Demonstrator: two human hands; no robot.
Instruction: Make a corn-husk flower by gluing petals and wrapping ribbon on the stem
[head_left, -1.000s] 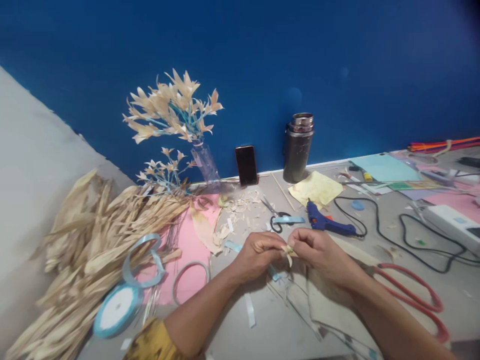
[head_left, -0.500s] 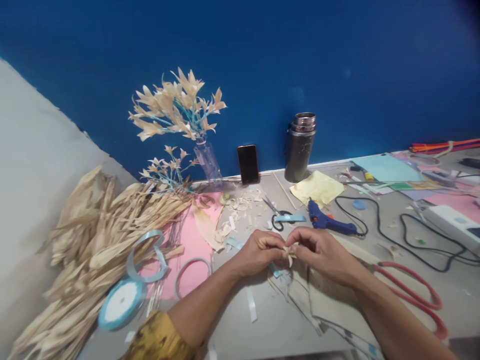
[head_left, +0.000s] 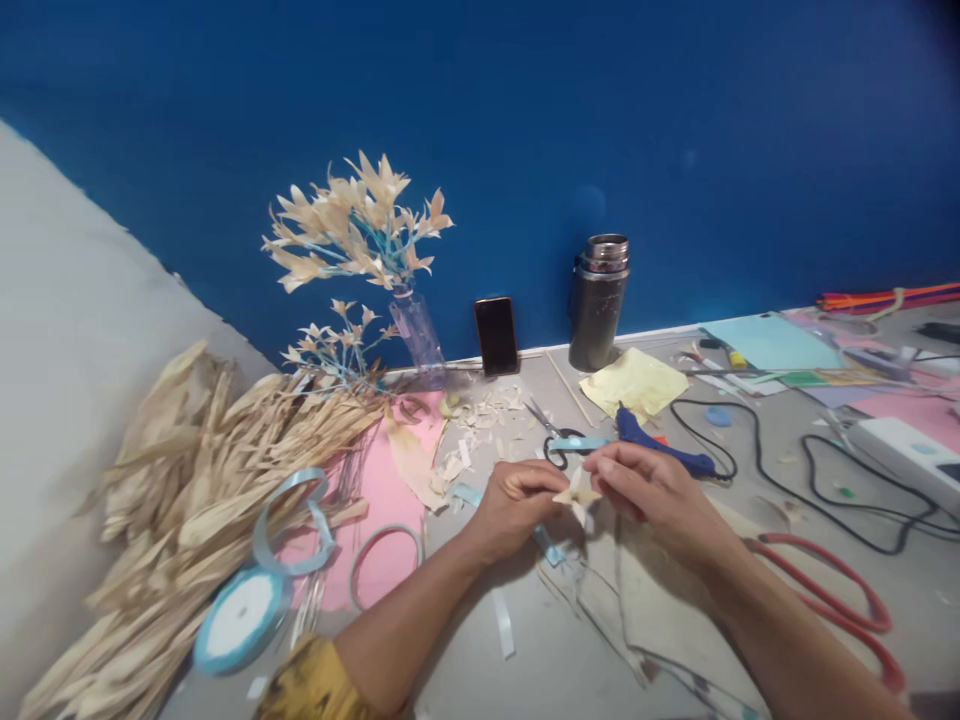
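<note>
A small star-shaped flower of pale corn husk faces up between my two hands. My left hand is closed, pinching the flower at its left side; its stem is hidden. My right hand hovers just right of the petals, its fingers loosely bent and a little apart, with nothing visible in them. Beneath the hands, a pale cloth and some thin stems lie on the table. Just beyond them are small black-handled scissors with a light-blue ribbon piece across them, and a blue glue gun.
Dried corn husks heap up at left, beside a ribbon spool and pink paper. Husk flowers stand in a clear bottle. A phone and flask line the wall. Red-handled scissors and black cable lie right.
My right fingers have moved off the flower, slightly up and to the right. The petals now show as an open star. My left hand keeps its pinch; the view has tilted slightly.
</note>
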